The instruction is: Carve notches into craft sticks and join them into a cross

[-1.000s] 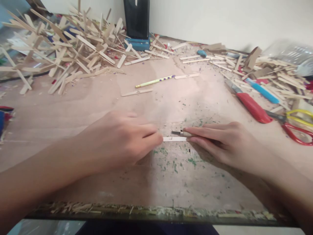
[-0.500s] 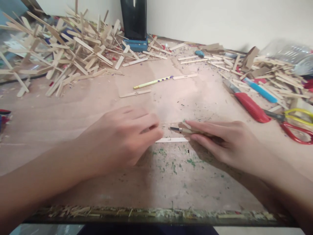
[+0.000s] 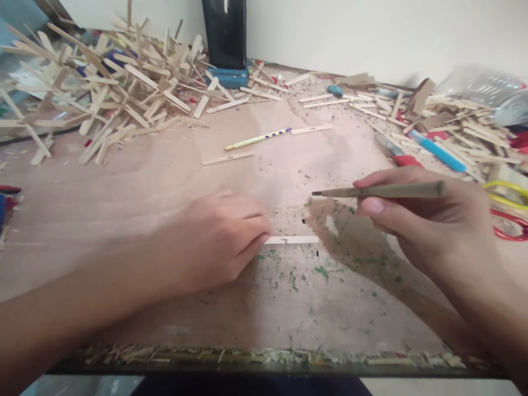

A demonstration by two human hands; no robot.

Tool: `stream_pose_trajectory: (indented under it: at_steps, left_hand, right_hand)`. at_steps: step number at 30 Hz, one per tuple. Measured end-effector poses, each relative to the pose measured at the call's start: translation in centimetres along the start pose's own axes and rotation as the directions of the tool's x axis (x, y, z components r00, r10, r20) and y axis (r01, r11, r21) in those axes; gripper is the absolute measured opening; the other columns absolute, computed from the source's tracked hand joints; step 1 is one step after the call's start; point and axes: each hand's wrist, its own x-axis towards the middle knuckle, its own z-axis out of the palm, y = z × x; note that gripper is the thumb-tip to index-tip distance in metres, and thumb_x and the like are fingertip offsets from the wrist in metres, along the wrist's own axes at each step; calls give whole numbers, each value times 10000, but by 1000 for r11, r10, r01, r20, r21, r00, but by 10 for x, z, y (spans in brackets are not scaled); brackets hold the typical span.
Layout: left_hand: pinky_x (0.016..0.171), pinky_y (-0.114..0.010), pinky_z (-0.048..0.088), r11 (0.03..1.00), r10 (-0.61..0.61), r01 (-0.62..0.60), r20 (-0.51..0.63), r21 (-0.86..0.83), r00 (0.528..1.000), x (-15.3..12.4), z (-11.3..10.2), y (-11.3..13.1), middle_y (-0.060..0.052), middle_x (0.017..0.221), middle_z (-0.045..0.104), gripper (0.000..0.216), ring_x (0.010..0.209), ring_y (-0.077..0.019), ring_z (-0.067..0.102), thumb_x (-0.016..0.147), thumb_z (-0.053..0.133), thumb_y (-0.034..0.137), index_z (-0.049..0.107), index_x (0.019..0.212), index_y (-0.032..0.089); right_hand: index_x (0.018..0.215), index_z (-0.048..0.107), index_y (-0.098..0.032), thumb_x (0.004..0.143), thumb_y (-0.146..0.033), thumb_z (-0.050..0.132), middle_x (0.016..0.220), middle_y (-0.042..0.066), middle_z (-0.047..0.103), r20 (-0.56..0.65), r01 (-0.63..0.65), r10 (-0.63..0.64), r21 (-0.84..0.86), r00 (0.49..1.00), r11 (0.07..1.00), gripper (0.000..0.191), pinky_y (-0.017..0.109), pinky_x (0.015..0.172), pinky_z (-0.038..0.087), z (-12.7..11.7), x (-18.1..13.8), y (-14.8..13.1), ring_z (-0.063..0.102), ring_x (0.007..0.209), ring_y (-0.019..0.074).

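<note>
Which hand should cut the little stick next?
Probably the right hand: it holds the knife, tip just above the stick. The left hand pins the stick's end.

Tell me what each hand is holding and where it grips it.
Right hand holds a craft knife by the middle of its handle, off the table. Left hand pins one end of a flat wooden stick.

Counter (image 3: 136,187) – bare worn wood, speckled w/ green bits near the middle – is carrying a lot. A single craft stick (image 3: 291,240) is lying flat at center. A dotted yellow pencil (image 3: 258,138) and two loose sticks are lying farther back. A big stick pile (image 3: 103,93) is sprawling at back left, another heap (image 3: 454,124) at right w/ a blue tool (image 3: 439,152), red knife (image 3: 402,157) & scissors (image 3: 509,212).
</note>
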Motion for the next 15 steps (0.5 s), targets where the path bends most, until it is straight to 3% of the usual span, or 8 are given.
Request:
stream_pose_trajectory:
  at_steps: [3,6,10,15]
  left_hand:
    - [793,-382,479,1000,-6,6,-14,15,1000,0,0,1,-39,905,758,356,828,-219,659,1135,469,209,762,934,196]
    - [827,-379,476,999,4,-4,-3,34,1000,-2,2,2,-40,959,770,324,859,-215,661,1139,486,208,762,969,202]
    - [781,-380,468,999,42,-42,8,19,999,-3,6,2,-36,927,750,300,824,-216,649,1115,503,188,771,981,190]
    - [778,-402,482,998,53,-52,-29,40,998,-3,9,2,-42,932,747,322,826,-234,651,1136,498,207,790,1002,181]
  right_hand:
    - [864,841,-304,927,-348,875,878,26,768,-79,25,-26,-5,997,1000,84,337,565,496,0,-3,1,644,687,178]
    - [770,784,-281,948,-307,845,892,28,783,-65,84,-84,-11,994,996,190,326,612,557,2,-4,0,696,742,180]
    - [768,770,-228,944,-245,817,875,25,784,40,151,-150,-21,988,988,183,247,506,493,7,-2,-4,645,623,112]
    - [788,801,-222,946,-378,831,675,-5,717,79,86,-77,-121,994,989,224,207,464,435,10,0,-10,584,541,96]
